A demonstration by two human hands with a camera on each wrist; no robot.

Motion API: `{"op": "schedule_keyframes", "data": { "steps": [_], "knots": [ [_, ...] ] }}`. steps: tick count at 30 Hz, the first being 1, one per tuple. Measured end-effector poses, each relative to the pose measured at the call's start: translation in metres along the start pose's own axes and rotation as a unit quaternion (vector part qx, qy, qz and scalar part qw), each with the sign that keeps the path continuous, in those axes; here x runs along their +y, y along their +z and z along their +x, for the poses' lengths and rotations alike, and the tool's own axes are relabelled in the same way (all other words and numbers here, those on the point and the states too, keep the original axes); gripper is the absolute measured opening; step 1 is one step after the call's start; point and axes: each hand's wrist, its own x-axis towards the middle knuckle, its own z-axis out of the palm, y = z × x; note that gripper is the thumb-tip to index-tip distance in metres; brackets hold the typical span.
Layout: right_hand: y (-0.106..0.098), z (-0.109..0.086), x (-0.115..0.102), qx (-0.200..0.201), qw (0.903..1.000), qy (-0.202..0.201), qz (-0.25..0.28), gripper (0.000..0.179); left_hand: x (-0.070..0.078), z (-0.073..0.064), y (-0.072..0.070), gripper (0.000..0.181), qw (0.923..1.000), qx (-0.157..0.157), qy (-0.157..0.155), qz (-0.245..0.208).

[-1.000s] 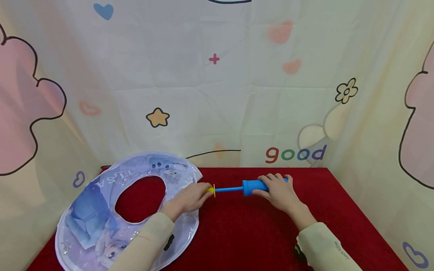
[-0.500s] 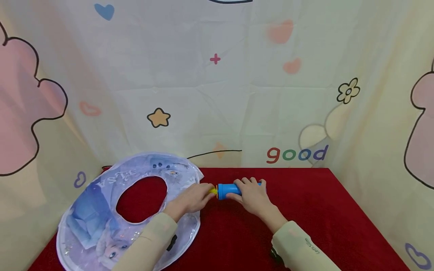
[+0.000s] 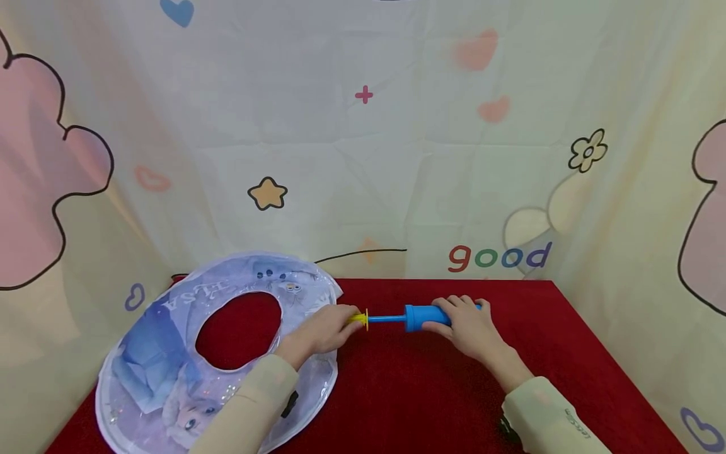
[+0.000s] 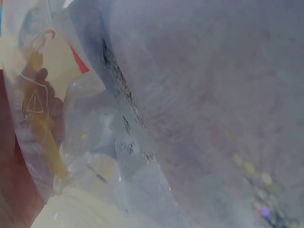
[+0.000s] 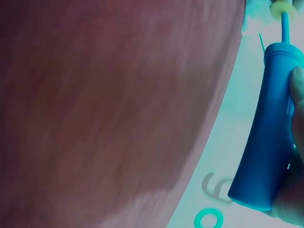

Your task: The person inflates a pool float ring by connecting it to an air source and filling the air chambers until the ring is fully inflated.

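Observation:
A hand pump with a blue barrel [image 3: 418, 318] lies level between the hands in the head view. My right hand [image 3: 467, 326] grips its barrel, fingers over the top and thumb on the near side. The fingers of my left hand [image 3: 323, 329] are curled round the yellow handle [image 3: 358, 318], and a length of blue rod [image 3: 387, 319] shows between handle and barrel. In the right wrist view the barrel [image 5: 270, 128] stands large, with my thumb [image 5: 298, 88] along it. Under my left forearm rests a pale purple swim ring [image 3: 144, 353]; its clear plastic [image 4: 95, 118] fills much of the left wrist view.
A red cloth [image 3: 408, 391] covers the table. Behind and at both sides hangs a pale printed curtain [image 3: 317, 126] with hearts, a star and the word "good". A small black piece [image 3: 289, 405] shows on the ring beside my left sleeve.
My right hand slid the barrel left up against the yellow handle, then drew it back right, so the rod shows again. My left hand stayed almost in place on the handle.

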Motion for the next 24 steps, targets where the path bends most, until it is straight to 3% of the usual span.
{"op": "schedule_keyframes", "data": {
  "steps": [6,11,15,24],
  "knots": [
    [-0.011,-0.011,0.027,0.010,0.9999,0.008,0.006,0.058,0.000,0.001,-0.002,0.013,0.9998,-0.004,-0.004,-0.020],
    [-0.015,-0.011,0.031,0.020,0.9998,0.004,0.007,0.055,-0.001,-0.002,-0.002,0.017,0.9989,-0.005,-0.015,-0.044],
    [-0.011,-0.006,0.016,0.023,0.9997,-0.008,-0.007,0.055,0.000,-0.002,-0.001,0.017,0.9991,-0.007,-0.014,-0.039],
    [0.007,0.015,-0.041,-0.003,0.9997,-0.011,-0.023,0.058,0.005,0.001,0.000,0.014,0.9996,-0.010,-0.014,-0.020]
  ]
}}
